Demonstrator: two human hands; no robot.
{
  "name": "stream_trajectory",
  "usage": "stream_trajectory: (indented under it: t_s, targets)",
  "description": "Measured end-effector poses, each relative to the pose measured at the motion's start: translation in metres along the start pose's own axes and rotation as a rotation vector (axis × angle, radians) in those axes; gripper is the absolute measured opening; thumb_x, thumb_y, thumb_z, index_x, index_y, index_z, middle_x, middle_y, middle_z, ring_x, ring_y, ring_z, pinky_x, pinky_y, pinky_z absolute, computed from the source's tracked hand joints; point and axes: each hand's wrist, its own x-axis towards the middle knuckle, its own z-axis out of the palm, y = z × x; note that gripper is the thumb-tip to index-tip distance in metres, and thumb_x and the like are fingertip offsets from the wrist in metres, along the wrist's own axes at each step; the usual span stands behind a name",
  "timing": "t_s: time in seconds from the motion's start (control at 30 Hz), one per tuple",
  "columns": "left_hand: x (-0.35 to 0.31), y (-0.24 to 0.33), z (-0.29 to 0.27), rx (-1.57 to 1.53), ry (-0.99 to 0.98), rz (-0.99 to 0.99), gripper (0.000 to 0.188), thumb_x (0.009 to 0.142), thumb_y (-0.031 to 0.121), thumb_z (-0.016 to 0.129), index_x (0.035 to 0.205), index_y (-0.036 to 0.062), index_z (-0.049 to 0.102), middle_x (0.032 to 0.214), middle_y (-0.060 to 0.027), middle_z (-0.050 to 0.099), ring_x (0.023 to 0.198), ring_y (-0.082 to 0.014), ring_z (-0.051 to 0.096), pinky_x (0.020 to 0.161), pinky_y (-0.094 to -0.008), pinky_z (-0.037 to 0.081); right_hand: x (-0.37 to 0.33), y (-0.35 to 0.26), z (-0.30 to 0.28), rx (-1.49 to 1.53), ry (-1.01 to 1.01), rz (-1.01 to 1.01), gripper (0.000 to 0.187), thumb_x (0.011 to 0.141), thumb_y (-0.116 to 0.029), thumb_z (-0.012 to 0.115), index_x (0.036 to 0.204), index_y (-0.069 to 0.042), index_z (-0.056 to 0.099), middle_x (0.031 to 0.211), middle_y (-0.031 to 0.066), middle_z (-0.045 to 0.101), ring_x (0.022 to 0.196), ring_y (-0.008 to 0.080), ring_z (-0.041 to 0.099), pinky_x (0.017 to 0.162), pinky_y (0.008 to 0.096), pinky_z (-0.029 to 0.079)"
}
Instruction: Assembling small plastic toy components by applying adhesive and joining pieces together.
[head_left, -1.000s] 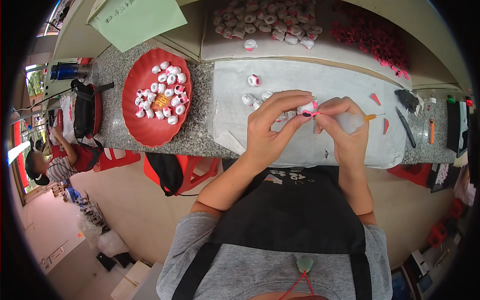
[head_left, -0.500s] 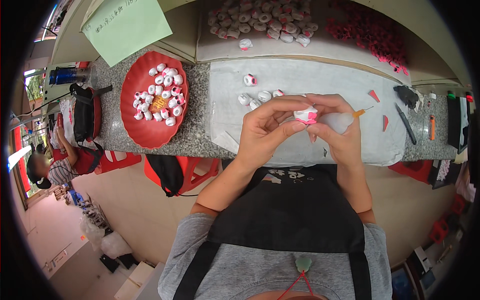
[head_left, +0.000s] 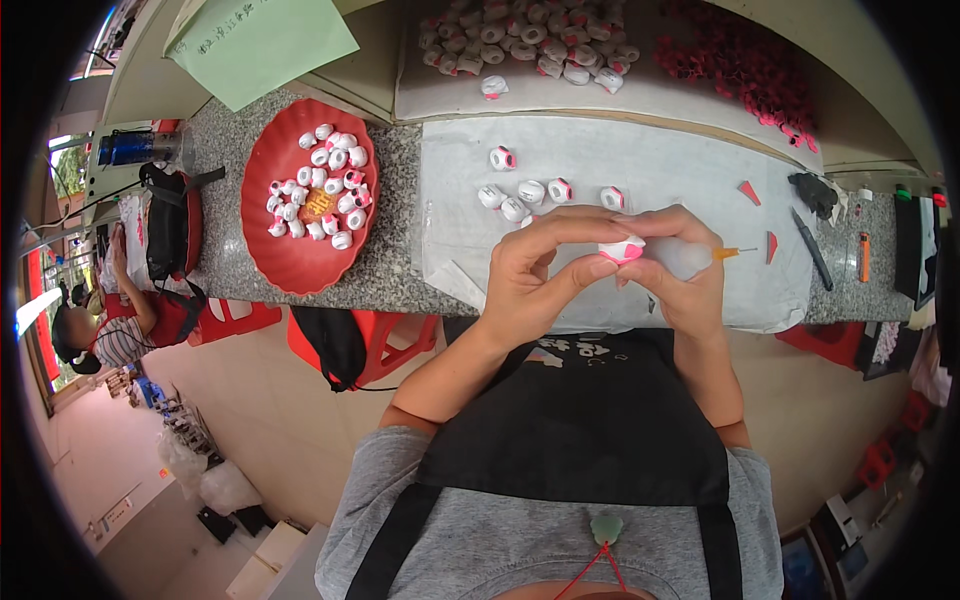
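Both my hands are raised over the white work sheet (head_left: 450, 215) and meet around a small white-and-pink moulded piece (head_left: 622, 248). My left hand (head_left: 535, 275) pinches the piece between thumb and fingers. From the other side, my right hand (head_left: 690, 290) steadies it with its fingertips. A translucent squeeze bottle (head_left: 688, 257) is tucked in the right palm, its orange needle nozzle (head_left: 727, 253) pointing away to the right. Several similar white pieces (head_left: 532, 191) with pink parts lie on the sheet just beyond my fingers.
A red scalloped dish (head_left: 270, 165) of similar pieces stands at left. More pieces (head_left: 540, 40) and pink parts (head_left: 740, 75) fill the shelf behind. A dark knife-like tool (head_left: 812, 250) and red triangular bits (head_left: 771, 246) lie at right. A person (head_left: 125, 320) sits far left.
The piece has been turned between my fingers, showing a different side. The bottle's nozzle has swung down to nearly level. At far left, the other person's arm has shifted.
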Motion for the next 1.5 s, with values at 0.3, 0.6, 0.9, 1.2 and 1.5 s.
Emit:
stream_trajectory:
  t_s: [0.3,0.6,0.9,1.2,1.5]
  targets:
    - [-0.005,-0.001,0.003,-0.078,0.009,-0.037,0.019,0.073,0.000,0.053,0.092,-0.0021,0.053,0.094,-0.0111,0.054,0.091,-0.0183,0.049,0.080,-0.0295,0.038,-0.004,0.003,0.000,-0.054,0.020,-0.038,0.025,0.064,0.000,0.064,0.088,0.001,0.055,0.082,0.0059,0.055,0.069,0.0093,0.051,0.060,0.0205,0.042]
    - [-0.011,-0.005,0.006,-0.053,0.073,-0.057,0.022,0.076,0.002,0.051,0.097,-0.0023,0.049,0.097,-0.0099,0.052,0.091,-0.0152,0.048,0.081,-0.0267,0.036,-0.004,0.002,0.003,-0.049,0.040,0.024,0.026,0.066,0.004,0.059,0.091,0.002,0.054,0.077,0.0053,0.056,0.065,0.0069,0.050,0.057,0.0195,0.041]
    - [-0.008,-0.010,-0.008,0.030,0.082,-0.129,0.021,0.072,0.005,0.056,0.093,0.0014,0.053,0.093,-0.0072,0.052,0.086,-0.0146,0.048,0.076,-0.0263,0.036,0.003,-0.003,0.000,-0.104,0.021,0.149,0.036,0.063,0.003,0.060,0.098,0.000,0.049,0.070,0.0035,0.054,0.060,0.0065,0.047,0.057,0.0182,0.038]
    - [0.020,-0.024,-0.093,1.036,0.098,-0.024,0.023,0.065,0.010,0.061,0.087,0.0069,0.057,0.082,-0.0089,0.050,0.079,-0.0218,0.047,0.068,-0.0285,0.038,-0.001,0.002,-0.025,-0.316,0.158,0.019,0.047,0.063,0.003,0.057,0.105,-0.003,0.038,0.087,0.0053,0.043,0.062,0.0070,0.042,0.058,0.0182,0.036]
    - [0.089,-0.039,-0.102,1.410,0.142,0.202,0.015,0.065,0.007,0.060,0.077,0.0031,0.053,0.080,-0.0103,0.053,0.070,-0.0263,0.052,0.058,-0.0329,0.041,-0.006,-0.014,-0.025,-0.379,0.138,-0.012,0.031,0.067,-0.005,0.049,0.097,0.002,0.044,0.095,0.0107,0.038,0.075,0.0155,0.047,0.055,0.0233,0.041]
